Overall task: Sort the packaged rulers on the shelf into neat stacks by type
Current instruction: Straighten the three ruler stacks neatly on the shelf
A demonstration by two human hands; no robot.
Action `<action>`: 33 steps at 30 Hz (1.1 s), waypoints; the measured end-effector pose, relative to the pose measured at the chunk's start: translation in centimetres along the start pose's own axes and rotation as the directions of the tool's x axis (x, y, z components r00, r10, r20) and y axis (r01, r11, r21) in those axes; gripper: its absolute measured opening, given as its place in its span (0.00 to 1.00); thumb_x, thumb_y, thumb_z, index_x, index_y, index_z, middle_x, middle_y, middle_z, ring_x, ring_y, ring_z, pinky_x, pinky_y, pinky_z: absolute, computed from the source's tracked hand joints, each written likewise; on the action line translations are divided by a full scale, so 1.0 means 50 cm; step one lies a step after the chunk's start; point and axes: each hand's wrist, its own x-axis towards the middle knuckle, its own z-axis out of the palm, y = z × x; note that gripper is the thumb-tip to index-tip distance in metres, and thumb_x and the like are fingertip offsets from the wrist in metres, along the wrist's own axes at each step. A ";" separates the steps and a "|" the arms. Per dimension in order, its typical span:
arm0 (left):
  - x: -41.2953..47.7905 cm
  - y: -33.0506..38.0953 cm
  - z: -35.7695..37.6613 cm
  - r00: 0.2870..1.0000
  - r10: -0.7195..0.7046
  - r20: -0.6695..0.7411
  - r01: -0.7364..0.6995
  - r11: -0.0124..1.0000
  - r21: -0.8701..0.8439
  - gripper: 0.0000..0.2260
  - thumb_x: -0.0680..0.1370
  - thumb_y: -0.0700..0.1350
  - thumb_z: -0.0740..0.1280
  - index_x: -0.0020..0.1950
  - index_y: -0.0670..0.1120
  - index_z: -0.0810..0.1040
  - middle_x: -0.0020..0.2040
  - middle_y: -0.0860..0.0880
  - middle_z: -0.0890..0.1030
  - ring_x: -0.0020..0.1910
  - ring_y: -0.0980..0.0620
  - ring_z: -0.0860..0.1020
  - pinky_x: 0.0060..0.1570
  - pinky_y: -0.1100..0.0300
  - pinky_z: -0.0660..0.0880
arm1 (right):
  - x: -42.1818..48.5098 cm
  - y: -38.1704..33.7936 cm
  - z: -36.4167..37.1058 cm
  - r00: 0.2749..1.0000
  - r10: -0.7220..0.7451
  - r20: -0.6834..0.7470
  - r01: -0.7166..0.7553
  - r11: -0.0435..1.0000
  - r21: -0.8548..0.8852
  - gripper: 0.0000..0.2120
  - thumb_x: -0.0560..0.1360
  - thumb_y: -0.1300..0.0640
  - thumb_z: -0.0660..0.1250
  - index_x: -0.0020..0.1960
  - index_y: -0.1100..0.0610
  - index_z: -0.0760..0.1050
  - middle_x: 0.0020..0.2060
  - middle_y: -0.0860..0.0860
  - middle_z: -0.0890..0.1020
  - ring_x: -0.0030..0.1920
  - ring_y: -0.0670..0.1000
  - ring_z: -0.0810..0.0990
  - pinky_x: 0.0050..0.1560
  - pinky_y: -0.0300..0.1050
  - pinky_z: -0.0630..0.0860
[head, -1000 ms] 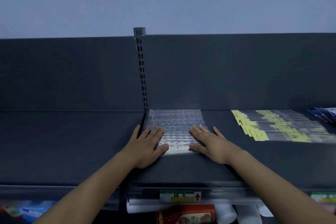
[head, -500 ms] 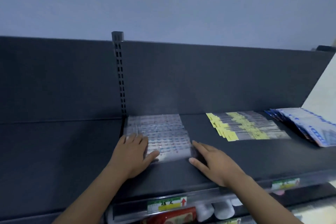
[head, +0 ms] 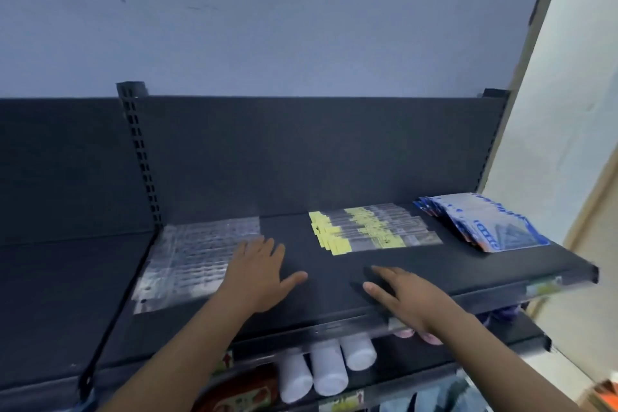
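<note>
So there are three piles of packaged rulers on the dark shelf (head: pixel 434 264). The clear-sleeved rulers (head: pixel 194 261) are spread out flat at the left end, right beside the slotted upright (head: pixel 140 157). The yellow-tagged rulers (head: pixel 371 232) sit roughly mid-shelf toward the back, fanned a bit so the yellow tabs stagger along the left side. The blue-packaged ones (head: pixel 481 222) are at the far right end in a slanted, overlapping heap, near the yellow pile but not touching it as far as I can see. The left hand (head: pixel 257 274) is flat and relaxed, fingers spread, with the fingertips over the right edge of the clear pile and the thumb sticking out toward the bare shelf; it's not gripping anything. The right hand (head: pixel 411 294) is also flat with straight fingers, holding nothing, low over the bare stretch near the front lip, well apart from any pile; can't tell if it's actually pressing down. On the shelf below, some white bottles (head: pixel 327 368) lie on their sides, caps facing out.
</note>
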 end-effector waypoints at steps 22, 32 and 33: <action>0.183 0.282 -0.016 0.991 -0.027 0.132 0.034 0.998 -0.053 0.34 0.78 0.68 0.50 0.78 0.49 0.55 0.79 0.50 0.55 0.77 0.51 0.54 0.74 0.52 0.53 | 0.079 0.322 -0.060 0.948 -0.206 -0.240 0.243 0.961 0.135 0.20 0.75 0.48 0.67 0.66 0.49 0.73 0.59 0.44 0.79 0.58 0.44 0.77 0.58 0.34 0.69; 0.327 0.169 -0.014 0.972 -0.117 0.203 0.162 0.962 -0.219 0.50 0.63 0.74 0.67 0.78 0.54 0.54 0.78 0.56 0.58 0.75 0.51 0.60 0.72 0.52 0.57 | 0.242 0.356 -0.143 0.979 -0.196 -0.053 0.202 0.962 0.184 0.46 0.60 0.38 0.77 0.73 0.46 0.62 0.68 0.41 0.69 0.66 0.42 0.69 0.62 0.36 0.67; 0.335 0.165 -0.016 0.969 -0.102 0.225 0.157 0.958 -0.240 0.52 0.61 0.74 0.68 0.78 0.54 0.54 0.77 0.56 0.59 0.75 0.52 0.60 0.72 0.52 0.58 | 0.259 0.355 -0.149 0.979 -0.201 -0.024 0.201 0.960 0.197 0.51 0.57 0.38 0.78 0.74 0.46 0.60 0.69 0.41 0.67 0.68 0.43 0.67 0.66 0.38 0.66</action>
